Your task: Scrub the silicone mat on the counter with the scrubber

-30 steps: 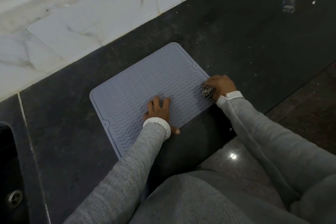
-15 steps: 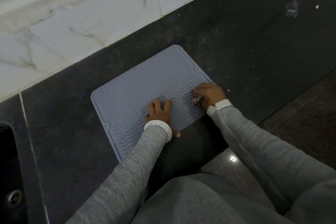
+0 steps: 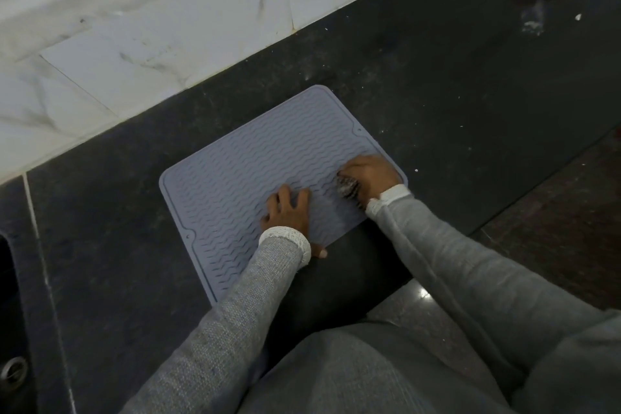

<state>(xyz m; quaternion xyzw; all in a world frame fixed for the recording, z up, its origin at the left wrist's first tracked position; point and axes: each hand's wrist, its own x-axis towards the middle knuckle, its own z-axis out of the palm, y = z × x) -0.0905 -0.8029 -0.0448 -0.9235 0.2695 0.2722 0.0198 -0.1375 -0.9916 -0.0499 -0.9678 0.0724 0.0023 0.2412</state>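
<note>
Mat (image 3: 268, 171): grey, wave-ribbed, flat on dark counter (image 3: 453, 84), set askew to the counter edge. Long axis from near-left corner by the sink (image 3: 13, 312) up toward far-right; short sides at left and right, each with a small notch. Directly ahead of both hands, near long edge just under the wrists.

Left hand (image 3: 287, 212): flat, fingers spread and straight, pressing mid-mat near the near edge, thumb off the edge onto counter. Pinning, not gripping.

Right hand (image 3: 368, 173): fingers curled round scrubber (image 3: 347, 188), dark bristly wad pressed on the ribs at the mat's right end, close to the right short edge. Nearer to the unscrubbed stretch? Cannot tell what has been covered.

Likely next: strokes along the long axis, leftward and away, toward the far-left expanse; left hand in the path near the middle.
</note>
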